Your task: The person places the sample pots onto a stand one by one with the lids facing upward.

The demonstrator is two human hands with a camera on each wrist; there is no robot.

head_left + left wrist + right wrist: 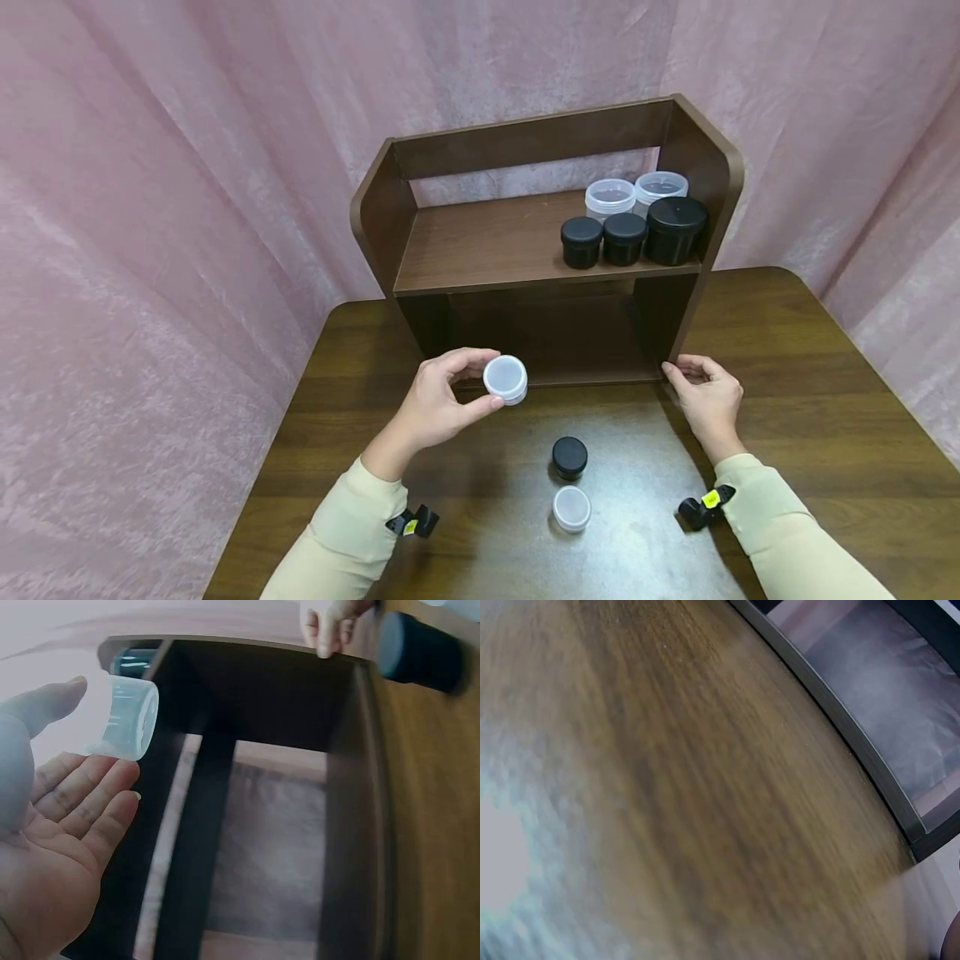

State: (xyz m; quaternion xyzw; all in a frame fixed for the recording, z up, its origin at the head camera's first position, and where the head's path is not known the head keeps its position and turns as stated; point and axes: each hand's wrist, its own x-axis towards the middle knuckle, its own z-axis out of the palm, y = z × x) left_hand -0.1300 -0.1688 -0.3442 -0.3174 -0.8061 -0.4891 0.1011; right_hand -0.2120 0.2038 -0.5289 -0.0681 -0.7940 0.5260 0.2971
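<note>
Left hand (438, 404) pinches a small clear jar (506, 379) between thumb and fingertips, held in the air above the table (825, 433), just in front of the shelf unit's (540, 250) lower opening. Jar is tipped on its side: white lid faces toward the head camera and up, so its short axis runs roughly near-to-far, base toward the shelf. In the left wrist view the jar (120, 720) sits at the fingertips (112, 795) with the palm wide open below it, fingers only lightly curled round it. Right hand (705, 396) rests at the bottom right corner of the shelf unit, fingers loosely curled against the side panel's foot, holding nothing loose; right wrist view is blurred, shows only table grain and the shelf's edge (832, 720). Nearest on the table: a second clear jar (572, 508), upright, lid up, and just beyond it a small black jar (570, 457), upright, near but not touching. Both sit between the two forearms, with open tabletop around them on all sides. Beyond the hands, the lower bay of the shelf is dark and I can't tell what's in it. Upper shelf: left and middle bare wood, right end has three black jars (624, 237) in a front row, the rightmost one larger, and two clear jars (633, 193) behind them. Pink curtain (187, 208) backs everything.
</note>
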